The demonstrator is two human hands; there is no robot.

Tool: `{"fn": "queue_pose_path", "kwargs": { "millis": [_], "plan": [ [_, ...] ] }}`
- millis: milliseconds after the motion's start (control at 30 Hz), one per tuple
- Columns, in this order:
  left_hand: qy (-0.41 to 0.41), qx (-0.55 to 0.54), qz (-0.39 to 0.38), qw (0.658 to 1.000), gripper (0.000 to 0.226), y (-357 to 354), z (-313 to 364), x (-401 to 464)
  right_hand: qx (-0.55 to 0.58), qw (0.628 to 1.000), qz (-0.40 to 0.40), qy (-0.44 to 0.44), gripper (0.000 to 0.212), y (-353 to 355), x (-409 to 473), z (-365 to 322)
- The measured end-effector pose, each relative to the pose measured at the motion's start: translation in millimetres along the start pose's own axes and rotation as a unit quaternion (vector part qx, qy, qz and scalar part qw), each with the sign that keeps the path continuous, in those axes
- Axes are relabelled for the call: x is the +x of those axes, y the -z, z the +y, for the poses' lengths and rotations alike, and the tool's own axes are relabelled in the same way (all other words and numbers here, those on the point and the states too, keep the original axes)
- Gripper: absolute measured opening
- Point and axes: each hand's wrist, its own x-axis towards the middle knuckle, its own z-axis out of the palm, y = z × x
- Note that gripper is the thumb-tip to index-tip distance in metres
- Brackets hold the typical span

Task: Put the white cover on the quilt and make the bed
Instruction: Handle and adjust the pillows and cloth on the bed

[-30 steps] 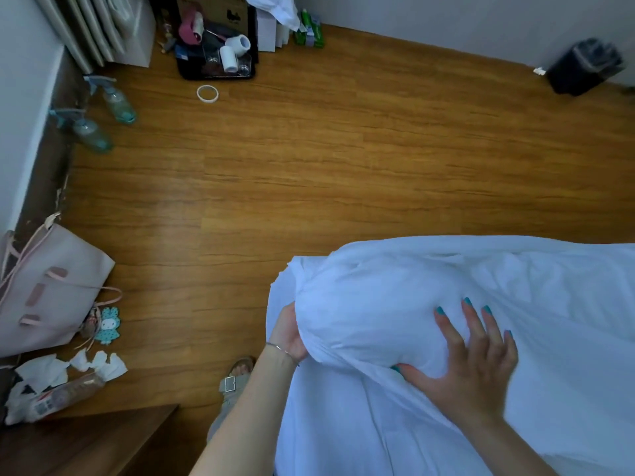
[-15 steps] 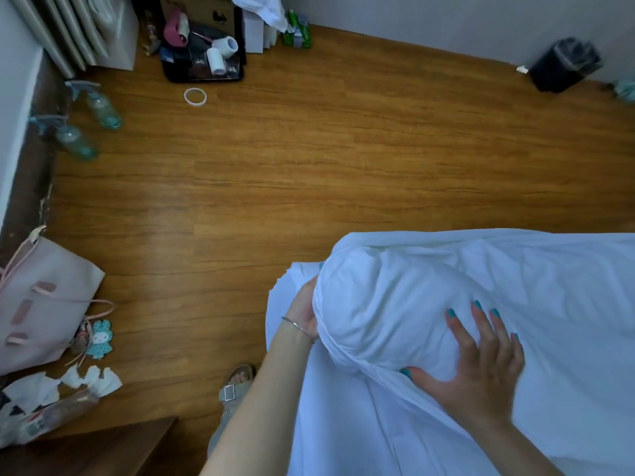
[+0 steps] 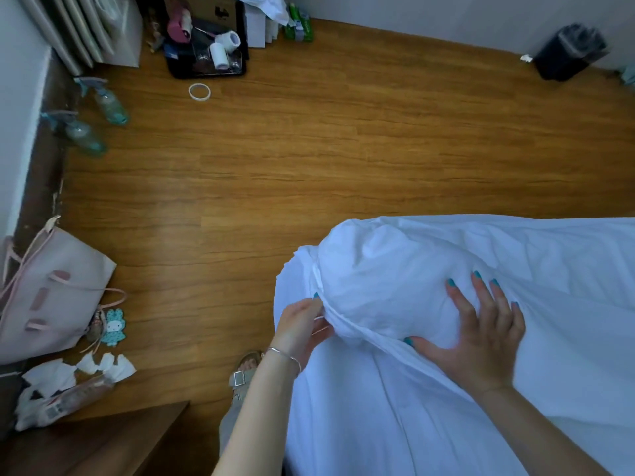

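Bed (image 3: 395,424) fills the lower right of the frame, all white fabric. Quilt corner, already inside the white cover (image 3: 385,286), bulges up as a rounded lump at right of center, at the bed's corner nearest the floor.

Right hand (image 3: 481,334): flat on the lump, fingers straight and spread, thumb out to the left along a fold. Pressing, not gripping.

Left hand (image 3: 302,328): at the lump's left edge, fingers curled and pinching a gathered fold of the white cover where it bunches against the bed edge. Thin bracelet (image 3: 285,355) on that wrist.

Below the left forearm, a foot in a buckled sandal (image 3: 244,369) on the wooden floor (image 3: 309,149).

Rest of the floor:
- pink tote bag (image 3: 48,290) at the left edge, with a teal bunny charm (image 3: 115,328) beside it
- crumpled white paper and a plastic bag (image 3: 68,383) at lower left, just above a dark wood furniture top (image 3: 103,438)
- two teal spray bottles (image 3: 99,115) against the wall at upper left
- tape ring (image 3: 199,92) lying flat, just below a black tray (image 3: 206,60) of rolls and clutter at top center
- black bin (image 3: 567,51) with liner at upper right, by the wall
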Motion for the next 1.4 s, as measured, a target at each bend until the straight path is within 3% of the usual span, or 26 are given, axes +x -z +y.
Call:
{"fn": "queue_pose_path", "kwargs": {
  "millis": [100,167,300,367,467,533,567,633,700,767,833,900,967,1033,1100,1167,1200,1267,1300,1333,1400],
  "plan": [
    [-0.019,-0.161,0.027,0.986,0.02,-9,-19,11,-0.003,1.0,-0.006,-0.003,0.101,0,-1,1],
    [0.0,-0.291,-0.021,0.957,0.023,-16,-33,16,-0.002,1.0,-0.006,-0.002,0.102,-1,-1,2],
    [0.026,-0.403,-0.115,0.908,0.035,-24,-48,5,-0.004,1.0,0.011,0.021,0.099,-4,-3,3],
    [-0.002,-0.361,-0.104,0.927,0.038,-18,-37,2,0.003,1.0,0.012,0.013,0.1,-6,1,3],
    [-0.064,-0.082,0.043,0.994,0.049,-19,-30,-11,0.007,1.0,0.001,0.004,0.103,-8,4,4],
    [-0.077,0.068,0.182,0.978,0.061,-39,-41,-27,0.004,1.0,-0.003,0.006,0.104,-8,2,4],
    [-0.101,0.099,0.21,0.967,0.061,-51,-51,-34,0.004,1.0,-0.006,0.003,0.103,-7,0,4],
    [-0.167,0.126,0.242,0.947,0.048,-69,-71,-39,0.007,1.0,-0.013,-0.006,0.103,-5,-3,4],
    [-0.172,0.102,0.274,0.941,0.029,-68,-88,-31,0.01,1.0,-0.018,-0.009,0.104,-2,-4,4],
    [-0.111,-0.052,0.203,0.972,0.022,-56,-100,-22,0.012,1.0,-0.022,-0.004,0.106,-1,-6,4],
    [-0.053,-0.216,0.094,0.97,0.035,-48,-111,-15,0.009,1.0,-0.015,0.009,0.107,-1,-9,5],
    [0.004,-0.272,0.125,0.954,0.03,-48,-115,-6,0.002,1.0,-0.005,0.025,0.108,-4,-14,6],
    [0.038,-0.181,0.18,0.966,0.028,-53,-108,6,-0.013,0.999,0.004,0.036,0.108,-6,-16,5],
    [0.038,-0.007,0.215,0.976,0.024,-53,-95,-3,-0.016,0.999,0.001,0.037,0.107,-6,-20,4],
    [-0.033,0.194,0.319,0.927,0.014,-55,-95,-19,-0.008,0.999,0.002,0.031,0.107,-2,-21,6],
    [-0.231,0.259,0.407,0.845,0.022,-60,-94,-54,-0.005,1.0,-0.002,0.028,0.106,1,-21,7],
    [-0.378,0.291,0.41,0.778,0.027,-71,-91,-67,-0.002,1.0,-0.005,0.027,0.106,2,-21,6],
    [-0.581,0.38,0.239,0.679,0.026,-98,-73,-71,0.013,1.0,-0.005,0.022,0.101,4,-20,3],
    [-0.609,0.44,0.13,0.647,0.026,-117,-59,-62,0.025,0.999,-0.001,0.022,0.096,4,-21,4],
    [-0.588,0.518,0.041,0.619,0.031,-134,-49,-51,0.041,0.999,0.008,0.026,0.092,4,-24,6],
    [-0.513,0.676,-0.024,0.528,0.048,-154,-50,-28,0.063,0.995,0.023,0.071,0.084,5,-31,18]
  ]
}}
